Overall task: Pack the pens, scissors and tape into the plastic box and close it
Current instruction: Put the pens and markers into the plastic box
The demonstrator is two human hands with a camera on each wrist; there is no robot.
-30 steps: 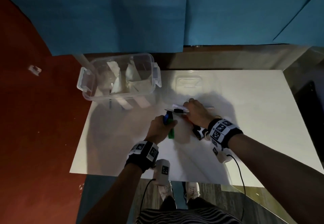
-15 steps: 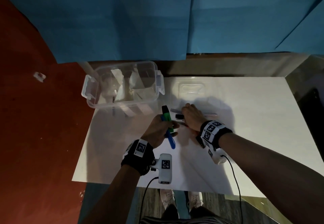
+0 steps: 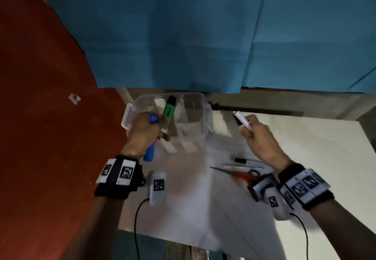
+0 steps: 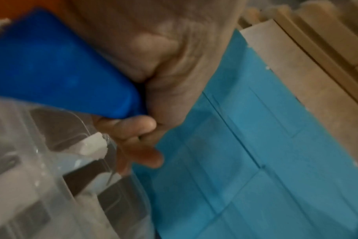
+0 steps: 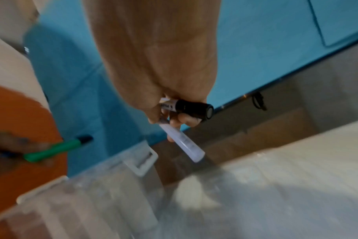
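The clear plastic box (image 3: pixel 207 117) stands open at the table's far left. My left hand (image 3: pixel 155 130) is over it and grips a green marker (image 3: pixel 168 113) and a blue pen (image 3: pixel 149 154). The blue pen (image 4: pixel 51 64) fills the left wrist view, above the box (image 4: pixel 41 186). To the right of the box, my right hand (image 3: pixel 247 130) is raised and grips a white marker with a black cap (image 3: pixel 242 120). In the right wrist view that marker (image 5: pixel 187 107) and a second pale pen (image 5: pixel 182 143) are pinched together. Red-handled scissors (image 3: pixel 243 175) lie on the table under my right wrist.
Two more pens (image 3: pixel 244 161) lie just beyond the scissors on the white table (image 3: pixel 305 158). A blue sheet (image 3: pixel 203 35) hangs behind the table and red floor (image 3: pixel 40 117) lies to the left. A cable (image 3: pixel 136 219) trails from my left wrist camera.
Both hands have risen from the middle of the table. The left carried the green marker and blue pen over the box. The right lifted its pens toward the box's right side.
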